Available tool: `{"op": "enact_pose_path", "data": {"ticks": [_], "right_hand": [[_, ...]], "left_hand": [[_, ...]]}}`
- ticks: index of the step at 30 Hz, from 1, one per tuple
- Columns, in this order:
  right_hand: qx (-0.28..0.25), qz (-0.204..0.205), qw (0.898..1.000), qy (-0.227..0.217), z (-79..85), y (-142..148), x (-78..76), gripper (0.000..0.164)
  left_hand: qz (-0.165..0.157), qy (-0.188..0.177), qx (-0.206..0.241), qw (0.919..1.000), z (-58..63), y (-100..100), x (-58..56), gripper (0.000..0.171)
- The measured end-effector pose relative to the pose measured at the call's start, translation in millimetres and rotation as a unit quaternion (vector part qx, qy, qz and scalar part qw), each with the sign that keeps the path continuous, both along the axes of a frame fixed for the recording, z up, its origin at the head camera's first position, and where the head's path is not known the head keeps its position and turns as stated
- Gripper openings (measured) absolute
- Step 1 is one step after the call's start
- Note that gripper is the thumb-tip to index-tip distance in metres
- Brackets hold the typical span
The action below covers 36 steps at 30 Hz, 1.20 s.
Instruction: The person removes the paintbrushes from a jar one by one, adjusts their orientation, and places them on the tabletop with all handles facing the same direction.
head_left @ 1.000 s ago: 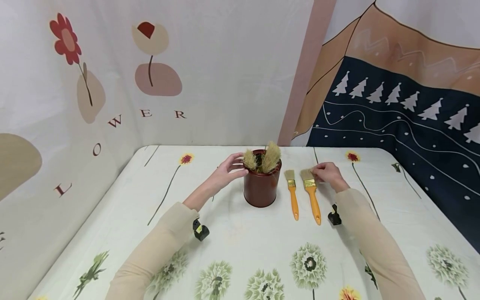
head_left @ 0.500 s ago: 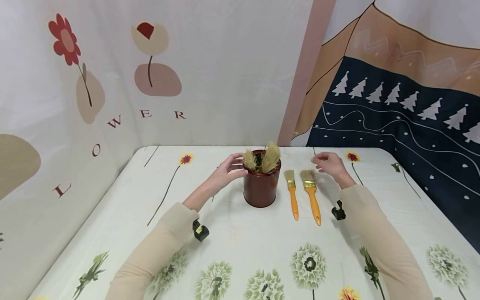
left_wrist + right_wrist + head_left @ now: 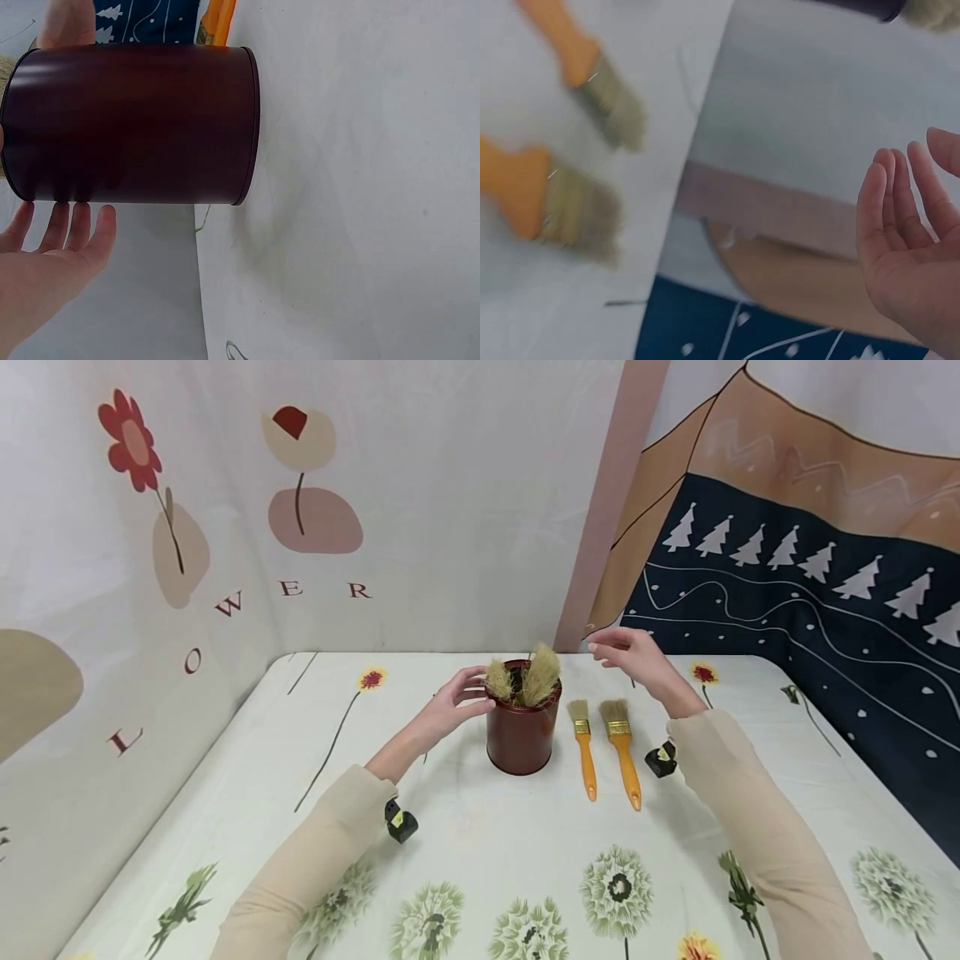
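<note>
Bristly tufts (image 3: 542,678) stick out of an upright brown can (image 3: 521,739), its long axis vertical, and the left hand (image 3: 459,695) is the nearer one, touching the can's left side with lightly spread fingers. Right of the can lie a narrow brush (image 3: 585,752) and, farther right, a wide brush (image 3: 622,750), handles pointing toward the person, while the right hand (image 3: 637,662) hangs beyond the brushes' bristles, its thumb apart from loosely bent fingers holding nothing. Flower-printed cloth (image 3: 465,877) covers the desk beneath the can, with printed hangings (image 3: 450,527) behind it.
</note>
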State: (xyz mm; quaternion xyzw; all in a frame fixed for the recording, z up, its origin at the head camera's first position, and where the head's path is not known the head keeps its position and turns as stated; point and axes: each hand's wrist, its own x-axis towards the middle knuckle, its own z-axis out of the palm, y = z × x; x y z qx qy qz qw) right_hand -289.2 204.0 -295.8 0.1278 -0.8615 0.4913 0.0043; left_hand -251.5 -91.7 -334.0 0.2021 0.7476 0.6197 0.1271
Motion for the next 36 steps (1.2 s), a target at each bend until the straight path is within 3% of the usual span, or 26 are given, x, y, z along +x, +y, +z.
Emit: {"op": "enact_pose_path", "data": {"ticks": [6,14,26,33,36], "right_hand": [[-0.009,0.031,0.999,0.026,8.9,-16.3,-5.0,0.037],[-0.029,0.109,0.992,0.056,26.4,-43.6,-2.4,0.031],[-0.020,0.201,0.976,0.084,27.4,-61.9,-3.7,0.023],[0.017,0.235,0.968,0.085,25.3,-55.0,-2.6,0.028],[0.044,0.241,0.966,0.088,23.8,-53.1,-2.0,0.029]], "left_hand": [[0.001,-0.002,0.000,1.0000,0.9,-0.4,0.9,0.057],[0.004,-0.009,-0.002,1.0000,2.5,0.0,0.6,0.058],[-0.002,-0.004,-0.006,1.0000,0.6,0.2,0.0,0.057],[0.000,-0.002,0.007,1.0000,-19.6,-2.3,-16.6,0.058],[0.003,0.004,0.003,1.0000,-22.6,-2.8,-18.3,0.058]]}}
